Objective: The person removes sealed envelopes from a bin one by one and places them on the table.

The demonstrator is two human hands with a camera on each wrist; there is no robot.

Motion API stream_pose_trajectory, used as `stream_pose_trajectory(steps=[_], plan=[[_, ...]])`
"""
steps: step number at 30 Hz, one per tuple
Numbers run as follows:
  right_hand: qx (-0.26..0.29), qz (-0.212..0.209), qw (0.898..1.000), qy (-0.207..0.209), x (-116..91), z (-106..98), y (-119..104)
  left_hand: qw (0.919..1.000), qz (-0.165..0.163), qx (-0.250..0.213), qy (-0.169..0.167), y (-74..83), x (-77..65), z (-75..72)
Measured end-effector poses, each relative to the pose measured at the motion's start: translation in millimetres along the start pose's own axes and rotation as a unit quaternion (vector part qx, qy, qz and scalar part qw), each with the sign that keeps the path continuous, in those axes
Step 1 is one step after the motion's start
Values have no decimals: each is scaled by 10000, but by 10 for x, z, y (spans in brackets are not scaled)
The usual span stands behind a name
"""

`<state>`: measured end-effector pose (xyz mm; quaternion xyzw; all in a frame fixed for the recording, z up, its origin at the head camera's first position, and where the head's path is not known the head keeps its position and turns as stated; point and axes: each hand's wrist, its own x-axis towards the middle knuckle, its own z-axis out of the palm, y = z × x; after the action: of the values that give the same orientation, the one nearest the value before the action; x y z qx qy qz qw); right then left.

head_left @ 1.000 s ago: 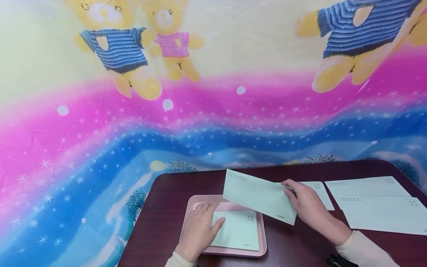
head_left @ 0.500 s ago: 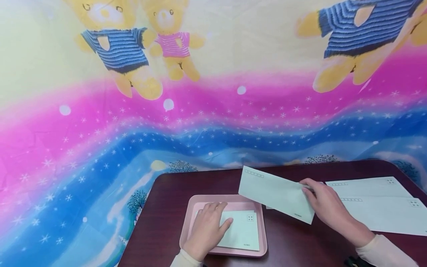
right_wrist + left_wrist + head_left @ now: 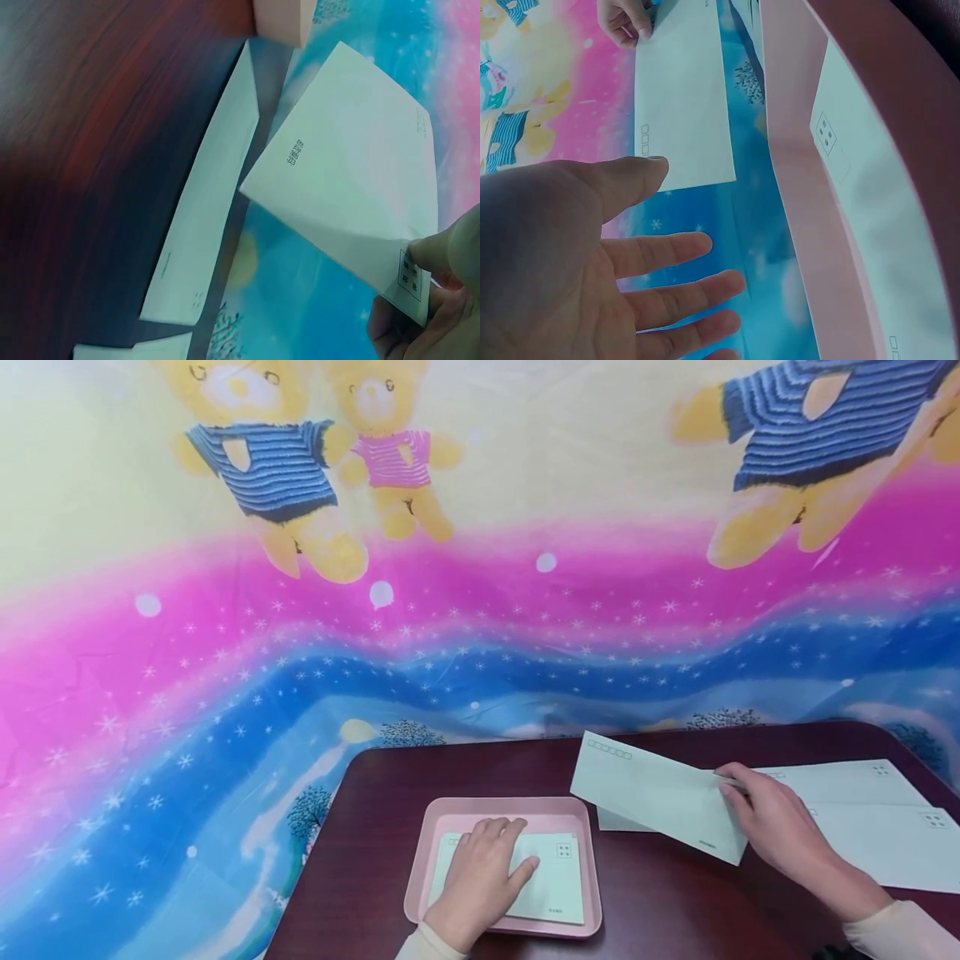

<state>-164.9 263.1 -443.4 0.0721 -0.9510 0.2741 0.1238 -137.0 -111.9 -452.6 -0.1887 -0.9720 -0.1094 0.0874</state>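
Observation:
My right hand pinches the right end of a pale envelope and holds it tilted above the table. In the right wrist view, the thumb presses on the stamp box of this envelope. My left hand is over the pink tray, its fingers spread and holding nothing. Inside that tray lie pale envelopes, partly covered by the left hand in the head view. The left wrist view shows the left hand's fingers extended beside the tray wall.
Another envelope lies on the dark table, mostly hidden behind the held one. Farther right, two envelopes overlap on the tabletop. A printed cloth with bears hangs behind the table's back edge.
My right hand has carried the envelope to the right, away from the tray and over the envelope on the table. The left hand has shifted slightly right over the tray.

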Motion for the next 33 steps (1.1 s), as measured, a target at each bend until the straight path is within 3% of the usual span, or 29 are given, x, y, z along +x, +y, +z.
stream_pose_trajectory(steps=[9,17,24,33], plan=[[-195,-18,9996,183,-70,-37,241,9997,170,87,165,56,-18,52],[-294,181,9992,-192,-74,-29,424,9996,228,83,152,123,-3,100],[-372,106,9967,-713,-46,64,538,9994,249,164,195,122,-14,109],[-708,-134,9961,-518,-44,199,587,9997,209,102,11,136,-17,160]])
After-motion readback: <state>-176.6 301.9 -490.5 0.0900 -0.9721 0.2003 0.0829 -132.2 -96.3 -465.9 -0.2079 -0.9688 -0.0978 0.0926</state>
